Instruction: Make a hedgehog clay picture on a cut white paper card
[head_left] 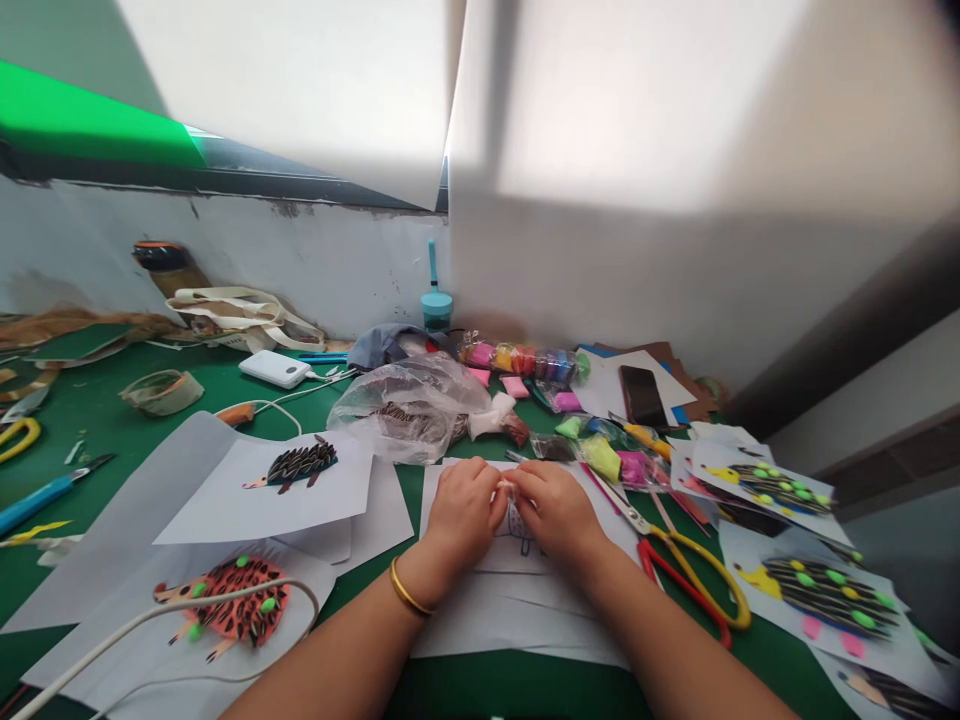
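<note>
Both hands meet over a white sheet of paper (465,590) with a black line drawing (514,525) on it, partly covered by my fingers. My left hand (466,505), a gold bangle (407,588) on its wrist, pinches a small pale pink lump (507,486) that looks like modelling clay. From the other side, my right hand (555,505) has thumb and fingers closed on the same lump. Most of it is hidden between the fingertips. Just beyond the hands lie clay packets (491,415) and a clear plastic bag (409,405) holding dark striped seeds.
Yellow-handled scissors (697,570) and a red-handled tool (686,595) lie to the right. Finished hedgehog pictures (814,590) are stacked at far right; others (240,600) lie left under a white cable (135,630). A blue craft knife (45,500), power bank (274,369) and phone (642,396) are around.
</note>
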